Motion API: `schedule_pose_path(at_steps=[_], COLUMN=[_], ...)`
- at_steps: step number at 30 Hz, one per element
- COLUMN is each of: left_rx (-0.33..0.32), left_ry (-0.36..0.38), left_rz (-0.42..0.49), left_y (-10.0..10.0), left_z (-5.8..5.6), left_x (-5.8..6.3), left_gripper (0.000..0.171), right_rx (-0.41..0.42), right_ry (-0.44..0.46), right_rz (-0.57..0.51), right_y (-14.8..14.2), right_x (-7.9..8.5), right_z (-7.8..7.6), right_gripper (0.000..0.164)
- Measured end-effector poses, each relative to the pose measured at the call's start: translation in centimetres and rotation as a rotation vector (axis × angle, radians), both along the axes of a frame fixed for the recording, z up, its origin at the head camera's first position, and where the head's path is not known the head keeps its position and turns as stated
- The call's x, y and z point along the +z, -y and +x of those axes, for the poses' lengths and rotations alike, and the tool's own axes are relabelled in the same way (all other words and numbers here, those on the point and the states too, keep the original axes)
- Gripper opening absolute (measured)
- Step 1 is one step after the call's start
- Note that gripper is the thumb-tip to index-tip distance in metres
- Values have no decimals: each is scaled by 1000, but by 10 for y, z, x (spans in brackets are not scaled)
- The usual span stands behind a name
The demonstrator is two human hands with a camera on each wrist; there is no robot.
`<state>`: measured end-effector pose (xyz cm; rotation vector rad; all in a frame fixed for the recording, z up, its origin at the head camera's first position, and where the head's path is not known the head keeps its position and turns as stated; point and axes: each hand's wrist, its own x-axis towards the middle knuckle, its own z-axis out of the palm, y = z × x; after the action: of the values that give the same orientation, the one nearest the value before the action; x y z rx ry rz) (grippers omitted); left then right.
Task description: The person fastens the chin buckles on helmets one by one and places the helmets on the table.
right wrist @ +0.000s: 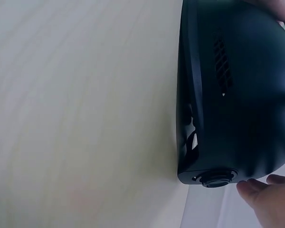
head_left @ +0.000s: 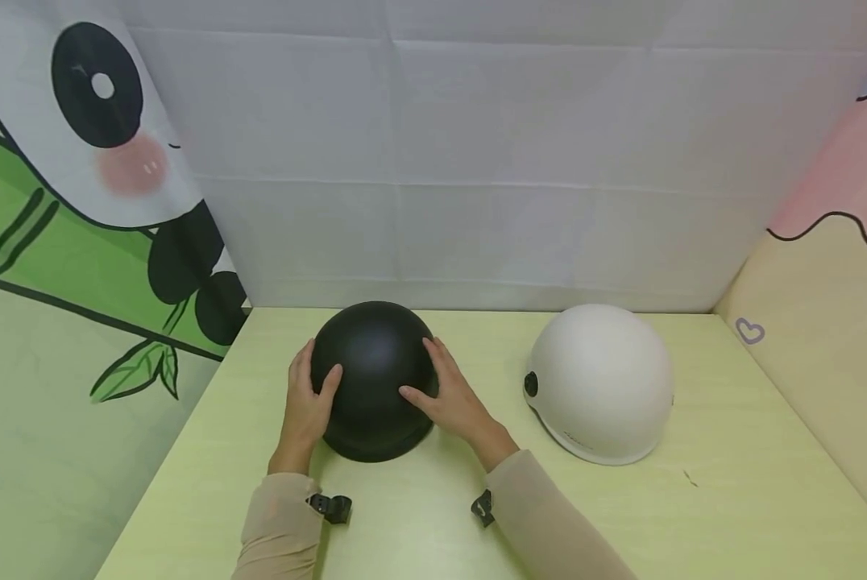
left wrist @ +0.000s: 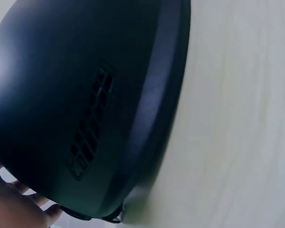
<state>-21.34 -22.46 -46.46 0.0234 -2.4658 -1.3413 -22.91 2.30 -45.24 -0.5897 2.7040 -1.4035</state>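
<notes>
Both hands hold a black helmet [head_left: 375,354], its smooth dome facing up, low over the table. My left hand [head_left: 310,411] grips its left side, thumb on the near face and fingers round the far side. On the opposite side my right hand [head_left: 462,407] grips it the same way. In the left wrist view a slotted vent [left wrist: 91,124] shows above the rim, with the left fingers [left wrist: 16,206] along the shell. The right wrist view shows a round fitting [right wrist: 216,177] on the helmet's side, close to the right fingertips [right wrist: 251,188]. The helmet's inside is mostly hidden.
A white helmet [head_left: 600,379] sits to the right on the pale yellow table [head_left: 738,451]. Behind the table hangs a grey-white sheet [head_left: 491,161]. Printed cartoon panels flank it, with a green one [head_left: 49,362] on the left.
</notes>
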Motion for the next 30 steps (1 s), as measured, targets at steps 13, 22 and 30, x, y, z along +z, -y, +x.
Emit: schedule_pose_path(at_steps=[13,22,30], left_rx=[47,76,73], left_ry=[-41,-56,-89], left_rz=[30,29,-10], left_y=[-10,-16,-19], left_z=[-1,-2,-4], left_x=[-12,-12,1], left_gripper=[70,70,71], right_rx=[-24,-38,-50], right_ry=[14,24,3], right_rz=[27,20,-20], right_y=[7,5,4], right_x=[-6,-9,-7], right_z=[2,6,5], right_gripper=[98,96,94])
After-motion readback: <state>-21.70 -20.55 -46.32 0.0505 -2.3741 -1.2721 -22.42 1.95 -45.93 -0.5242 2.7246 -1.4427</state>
